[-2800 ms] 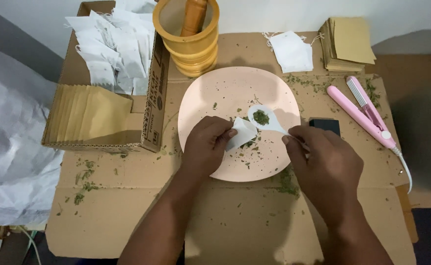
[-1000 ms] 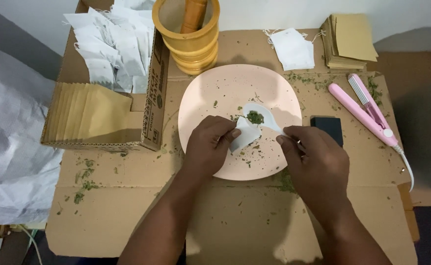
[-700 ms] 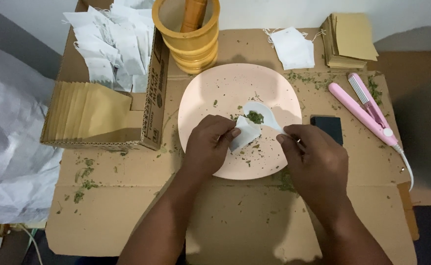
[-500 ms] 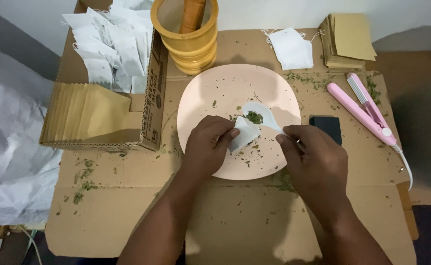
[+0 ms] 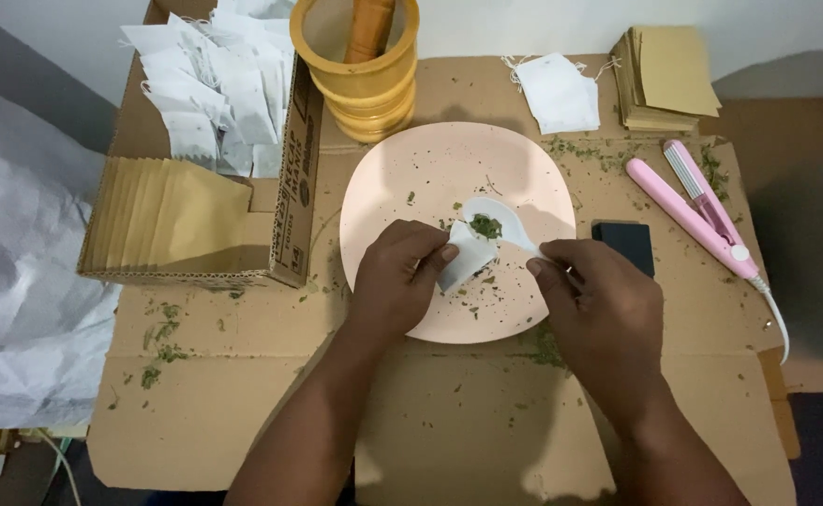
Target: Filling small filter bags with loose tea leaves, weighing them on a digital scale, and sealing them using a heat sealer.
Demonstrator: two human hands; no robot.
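Pinching small white filter bag point(image 5: 468, 260) in left hand point(image 5: 395, 278), over pink plate point(image 5: 402, 183) centre. Right hand point(image 5: 599, 314) clamped on white spoon point(image 5: 496, 224), green herb in bowl, touching bag mouth. Wooden mortar point(image 5: 363, 80) far, pink sealer point(image 5: 697, 208) right.

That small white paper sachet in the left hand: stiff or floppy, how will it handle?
Probably floppy: the small white paper sachet bends where the left hand pinches it. Likely very light and easily crushed, like the thin white sachets heaped loosely in the cardboard box. It seems unlikely to roll.
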